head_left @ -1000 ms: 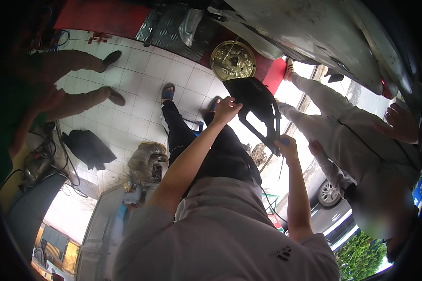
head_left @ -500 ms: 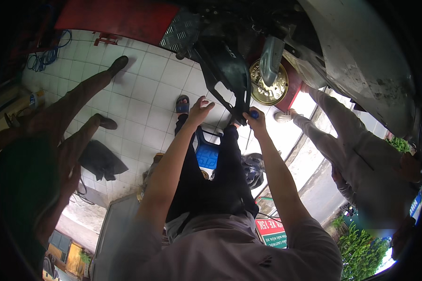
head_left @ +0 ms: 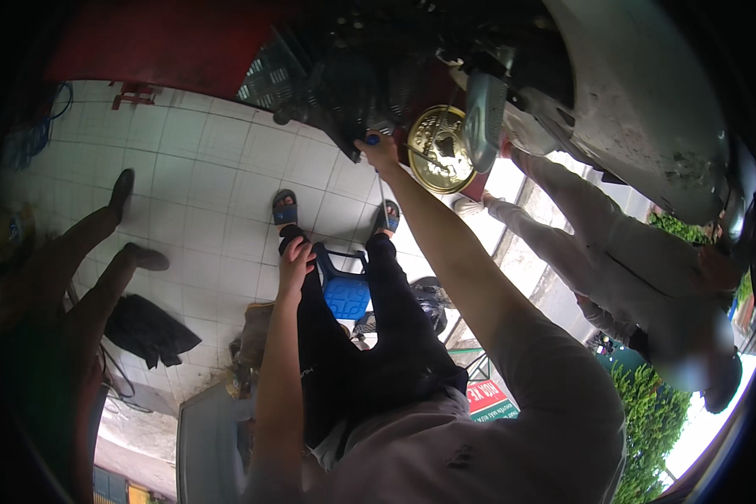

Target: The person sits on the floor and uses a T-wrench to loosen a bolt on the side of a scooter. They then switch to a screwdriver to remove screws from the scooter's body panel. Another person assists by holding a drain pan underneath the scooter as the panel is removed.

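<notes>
Your right hand [head_left: 380, 151] is stretched up toward the upper middle of the frame, fingers closed around a small tool with a blue handle [head_left: 371, 139] that it presses against the dark underside of the vehicle [head_left: 353, 76]. How the tool's tip meets the part is hidden by the hand. Just to the right of that hand sits a round brass-coloured disc [head_left: 439, 149], and beside it a grey metal part [head_left: 484, 118] hangs down from the vehicle.

Your left hand [head_left: 295, 259] is low in the middle of the frame, resting on your left knee with the fingers loosely curled and nothing in its grasp. You sit on a blue plastic stool [head_left: 345, 290], which shows between your dark trouser legs, and your sandalled feet [head_left: 285, 207] stand on the white tiled floor [head_left: 202, 168].

At the left of the frame another person's legs [head_left: 84, 252] stretch across the tiles, with a dark cloth [head_left: 147, 329] lying near them. At the right a person in light grey clothes [head_left: 622, 260] stands beside the pale vehicle body [head_left: 638, 101].
</notes>
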### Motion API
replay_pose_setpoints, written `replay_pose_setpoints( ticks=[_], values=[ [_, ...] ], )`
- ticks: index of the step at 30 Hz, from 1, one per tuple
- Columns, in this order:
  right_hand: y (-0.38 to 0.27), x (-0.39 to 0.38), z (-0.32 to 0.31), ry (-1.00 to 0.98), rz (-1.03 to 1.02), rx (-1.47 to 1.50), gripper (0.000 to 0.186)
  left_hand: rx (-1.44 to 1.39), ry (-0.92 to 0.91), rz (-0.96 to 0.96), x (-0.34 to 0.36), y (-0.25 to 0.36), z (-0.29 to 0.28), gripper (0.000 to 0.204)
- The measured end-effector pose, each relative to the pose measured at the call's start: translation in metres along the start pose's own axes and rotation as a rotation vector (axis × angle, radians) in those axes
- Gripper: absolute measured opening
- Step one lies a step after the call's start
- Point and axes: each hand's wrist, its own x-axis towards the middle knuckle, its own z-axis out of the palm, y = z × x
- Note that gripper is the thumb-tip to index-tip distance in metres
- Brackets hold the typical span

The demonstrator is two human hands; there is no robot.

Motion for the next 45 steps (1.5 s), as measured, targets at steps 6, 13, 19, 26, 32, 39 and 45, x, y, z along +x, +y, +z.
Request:
replay_pose_setpoints(
  ticks=[6, 13, 19, 26, 32, 39, 45],
  values=[
    [-0.032, 0.01, 0.008, 0.2, 0.036, -0.103, 0.043, -0.055, -0.009, -0.047, -0.013, 0.0, 0.004, 0.052],
    [-0.041, -0.004, -0.017, 0.264, -0.2, -0.018, 0.023, -0.059, -0.016, 0.005, -0.015, 0.016, 0.018, 0.052],
    [-0.063, -0.086, -0.081, -0.207, -0.075, -0.015, 0.008, -0.059, -0.127, 0.074, -0.018, 0.027, 0.037, 0.045],
    [-0.054, -0.178, -0.121, -0.129, -0.437, -0.032, 0.009, -0.203, -0.36, -0.083, -0.039, 0.031, 0.09, 0.045],
    [-0.059, -0.239, -0.168, -0.061, -0.403, 0.003, 0.013, -0.474, -0.342, 0.049, -0.063, 0.047, 0.118, 0.04],
    [-0.002, -0.27, -0.236, -0.224, -0.127, 0.097, 0.019, -0.259, -0.328, 0.183, -0.105, 0.072, 0.159, 0.033],
    [0.052, -0.264, -0.303, -0.348, 0.274, 0.306, 0.023, -0.156, -0.286, 0.197, -0.126, 0.051, 0.147, 0.032]
  ],
)
